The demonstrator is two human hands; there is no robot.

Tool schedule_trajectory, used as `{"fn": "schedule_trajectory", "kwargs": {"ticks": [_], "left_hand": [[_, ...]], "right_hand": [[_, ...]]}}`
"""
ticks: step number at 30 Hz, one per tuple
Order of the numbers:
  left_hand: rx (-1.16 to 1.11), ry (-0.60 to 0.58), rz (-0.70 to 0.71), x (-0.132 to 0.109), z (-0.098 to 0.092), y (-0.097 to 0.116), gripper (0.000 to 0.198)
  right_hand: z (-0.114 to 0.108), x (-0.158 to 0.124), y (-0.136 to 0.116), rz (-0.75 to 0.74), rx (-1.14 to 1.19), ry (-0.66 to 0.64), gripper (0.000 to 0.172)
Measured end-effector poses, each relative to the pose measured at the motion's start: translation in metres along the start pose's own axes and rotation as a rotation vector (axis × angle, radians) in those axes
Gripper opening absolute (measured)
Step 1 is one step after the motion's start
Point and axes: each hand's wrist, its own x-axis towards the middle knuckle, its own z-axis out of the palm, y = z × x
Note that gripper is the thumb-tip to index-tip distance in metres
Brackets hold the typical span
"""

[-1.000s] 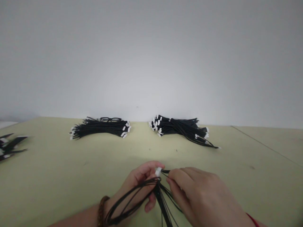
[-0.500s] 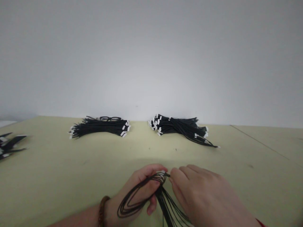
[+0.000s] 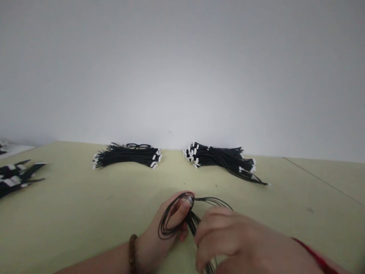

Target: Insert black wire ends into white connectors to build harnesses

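A coil of black wires (image 3: 174,219) is held in the left hand (image 3: 164,236): the fingers are curled shut on it, and the loops are wound around them, with the top of the coil standing clear above the fingertips. The loose strands that leave the coil are taken by the right hand (image 3: 230,241), just to the right of the left hand and touching it; its fingers are bent closed over them, and a few strands are seen again below its knuckles at the bottom edge. One wider loop is arched over the back of the right hand.

A beaded bracelet (image 3: 132,253) is worn on the left wrist and a red cord (image 3: 312,254) on the right. Both hands are kept low over a pale green table (image 3: 71,205).

Well beyond the grip, against the white wall (image 3: 182,68), two piles of black wires with white plugs are laid: one pile (image 3: 127,156) ahead and to the left, with a pair of black glasses (image 3: 138,145) on top, and the other pile (image 3: 224,160) ahead and to the right. Far to the left, a stack of black strips with white labels (image 3: 17,177) is seen at the edge.
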Motion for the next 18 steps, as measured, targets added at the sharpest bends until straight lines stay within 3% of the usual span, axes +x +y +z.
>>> {"fn": "schedule_trajectory", "kwargs": {"ticks": [1, 2, 5, 8, 11, 13, 15, 18], "left_hand": [[0.013, 0.001, 0.021, 0.001, -0.001, -0.001, 0.031], [0.021, 0.006, 0.035, 0.002, -0.002, -0.002, 0.031], [0.006, 0.007, 0.053, 0.002, -0.003, -0.004, 0.033], [-0.001, -0.014, 0.045, -0.001, -0.002, -0.003, 0.040], [-0.020, -0.048, 0.050, -0.004, 0.002, 0.001, 0.046], [-0.072, -0.070, 0.052, -0.007, 0.005, 0.004, 0.046], [-0.126, -0.096, 0.035, -0.010, 0.007, 0.007, 0.041], [-0.192, -0.148, 0.015, -0.015, 0.009, 0.008, 0.033]], "right_hand": [[-0.011, -0.002, 0.008, 0.086, 0.260, 0.032, 0.024], [-0.021, -0.003, 0.016, 0.143, 0.551, 0.205, 0.011], [-0.039, -0.010, 0.036, 0.210, 0.747, 0.629, 0.020], [-0.040, -0.010, 0.033, 0.299, 0.830, 0.831, 0.019], [-0.028, -0.004, 0.008, 0.508, 0.920, 0.727, 0.014], [-0.014, 0.000, -0.010, 0.778, 0.825, 0.416, 0.017], [0.000, 0.001, -0.021, 0.823, 0.335, 0.339, 0.014], [0.014, -0.002, -0.022, 0.595, -0.331, 0.386, 0.012]]}}
